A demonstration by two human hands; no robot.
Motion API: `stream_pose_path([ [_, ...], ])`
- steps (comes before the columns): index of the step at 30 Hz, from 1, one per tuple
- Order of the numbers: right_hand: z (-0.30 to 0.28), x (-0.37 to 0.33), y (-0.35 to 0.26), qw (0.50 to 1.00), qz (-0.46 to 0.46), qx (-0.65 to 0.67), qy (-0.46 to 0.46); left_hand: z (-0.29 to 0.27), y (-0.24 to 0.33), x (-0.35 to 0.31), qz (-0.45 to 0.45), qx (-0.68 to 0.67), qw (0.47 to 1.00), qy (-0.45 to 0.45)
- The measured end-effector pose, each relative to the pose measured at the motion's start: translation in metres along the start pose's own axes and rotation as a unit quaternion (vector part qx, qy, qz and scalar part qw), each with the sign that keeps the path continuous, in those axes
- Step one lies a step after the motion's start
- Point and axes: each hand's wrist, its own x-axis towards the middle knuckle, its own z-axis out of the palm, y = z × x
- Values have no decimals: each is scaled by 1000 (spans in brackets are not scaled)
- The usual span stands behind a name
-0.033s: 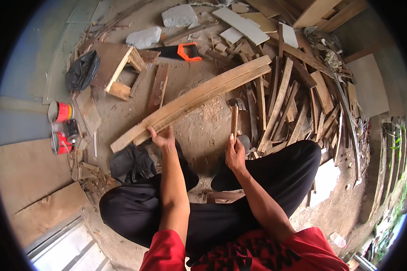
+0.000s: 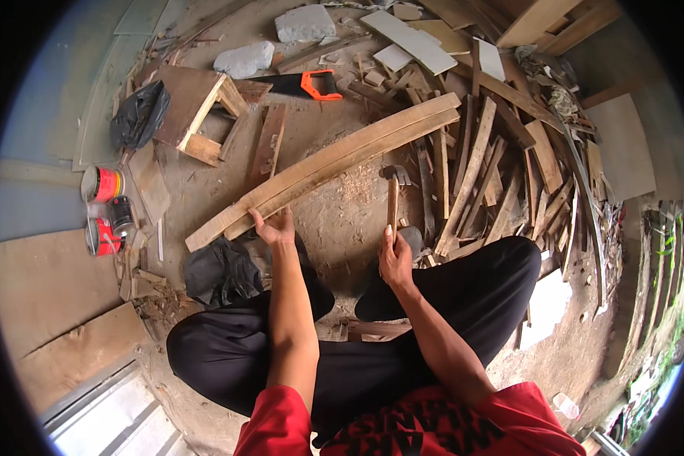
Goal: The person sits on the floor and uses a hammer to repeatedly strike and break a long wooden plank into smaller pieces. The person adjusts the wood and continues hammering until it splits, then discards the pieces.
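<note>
Head view: where is the wood, and what do the hands have?

"Two planks (image 2: 327, 166) lie side by side, slanting across the middle of the floor (image 2: 334, 254), one end toward its left side, the other reaching the scrap pile (image 2: 467, 171) on its right. The left hand (image 2: 278, 229) holds them near the left end, thumb on the close edge, fingers tucked beneath; their tips are hidden. The right hand's (image 2: 395, 262) fingers are wrapped around the handle of a hammer (image 2: 393, 204), its head pointing away from the person."

"How far has the work come?"

"I'd judge it under way. The planks are paired and steadied, and the hammer is gripped, but its head is apart from the wood. A seam runs between the two lengths; I can't see whether nails join them, so how much is left I can't tell."

"And the materials?"

"The planks look rough-sawn, pale brown and squared; the lens may account for their bow. Beyond them lies a saw (image 2: 285, 83) with a dark flat blade and an orange handle, beside an open-ended wooden box (image 2: 182, 106). Pale shavings (image 2: 357, 188) fleck the dusty floor. Crumpled black plastic (image 2: 220, 275), thin and shiny, lies below the planks' left end."
</note>
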Motion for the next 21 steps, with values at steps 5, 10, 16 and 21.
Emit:
stream_pose_path([
  [5,17,22,3,995,-72,-60,-25,22,7,4,-77,134,984,88],
  [10,20,23,-27,997,-39,-54,-25,35,48,16,-219,435,866,116],
  [16,19,24,-47,999,-5,-36,-25,134,-16,3,183,832,509,-125],
  [21,16,41,0,997,-61,-40,-34,96,-92,12,137,960,13,-244],
])
